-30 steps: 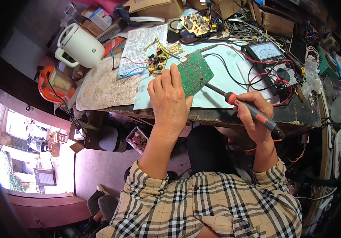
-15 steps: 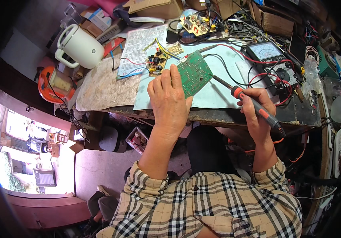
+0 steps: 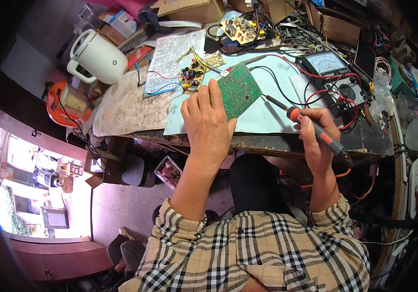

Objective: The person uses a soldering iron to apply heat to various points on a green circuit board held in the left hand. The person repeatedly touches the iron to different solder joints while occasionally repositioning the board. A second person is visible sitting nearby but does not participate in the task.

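A green circuit board [image 3: 242, 91] lies tilted over the pale blue sheet [image 3: 274, 119], its soldered side up. My left hand [image 3: 205, 119] grips its left edge, fingers over the top and thumb at the near edge. In my right hand [image 3: 318, 136] is a soldering iron [image 3: 325, 138] with a red and grey handle, its tip just off the board's right edge. Yellow and dark wires [image 3: 199, 59] run to a white connector at the board's far left corner. Beside my left fingers sits a second board [image 3: 192, 75] with upright components.
An analog multimeter [image 3: 338, 80] with red and black leads lies to the right. Another component board [image 3: 242, 27] and loose cables [image 3: 299, 35] crowd the back. A white kettle-like jug [image 3: 98, 57] stands at left above an orange container [image 3: 68, 104]. A printed sheet [image 3: 175, 53] lies behind the boards.
The soldering iron in my right hand has shifted slightly right and down, its tip drawing away from the board. My left hand and the circuit board stay in place.
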Demonstrator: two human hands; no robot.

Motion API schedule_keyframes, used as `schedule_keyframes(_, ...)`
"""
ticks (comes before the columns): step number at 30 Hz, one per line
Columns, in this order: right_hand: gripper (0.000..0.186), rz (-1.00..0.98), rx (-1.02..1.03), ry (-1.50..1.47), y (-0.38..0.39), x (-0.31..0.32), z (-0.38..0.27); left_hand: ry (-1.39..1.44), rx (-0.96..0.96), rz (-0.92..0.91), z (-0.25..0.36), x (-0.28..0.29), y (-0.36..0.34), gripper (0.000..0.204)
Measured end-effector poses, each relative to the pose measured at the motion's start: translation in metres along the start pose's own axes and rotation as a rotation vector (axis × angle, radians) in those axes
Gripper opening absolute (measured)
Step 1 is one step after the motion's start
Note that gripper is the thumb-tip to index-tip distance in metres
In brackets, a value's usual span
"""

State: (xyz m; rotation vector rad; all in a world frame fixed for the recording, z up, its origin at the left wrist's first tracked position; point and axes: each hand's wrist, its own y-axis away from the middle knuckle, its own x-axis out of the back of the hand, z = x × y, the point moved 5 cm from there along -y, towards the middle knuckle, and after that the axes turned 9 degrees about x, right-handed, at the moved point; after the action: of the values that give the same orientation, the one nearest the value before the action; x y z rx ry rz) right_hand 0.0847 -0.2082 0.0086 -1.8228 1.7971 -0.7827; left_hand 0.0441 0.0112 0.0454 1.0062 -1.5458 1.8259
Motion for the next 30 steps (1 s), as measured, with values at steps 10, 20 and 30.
schedule_keyframes(10, 0.010, -0.008, 0.011, -0.005, -0.0002, -0.0006, 0.0000, -0.007, -0.001, 0.003, 0.0001, 0.0003, 0.0000, 0.094)
schedule_keyframes(20, 0.011, 0.004, 0.001, -0.017, 0.0002, -0.0006, -0.0005, -0.006, -0.002, -0.006, 0.0005, 0.0009, 0.0002, 0.094)
schedule_keyframes(30, 0.016, -0.073, 0.018, 0.018, -0.0001, 0.0003, -0.0011, -0.010, -0.001, -0.006, 0.0004, 0.0005, 0.0004, 0.094)
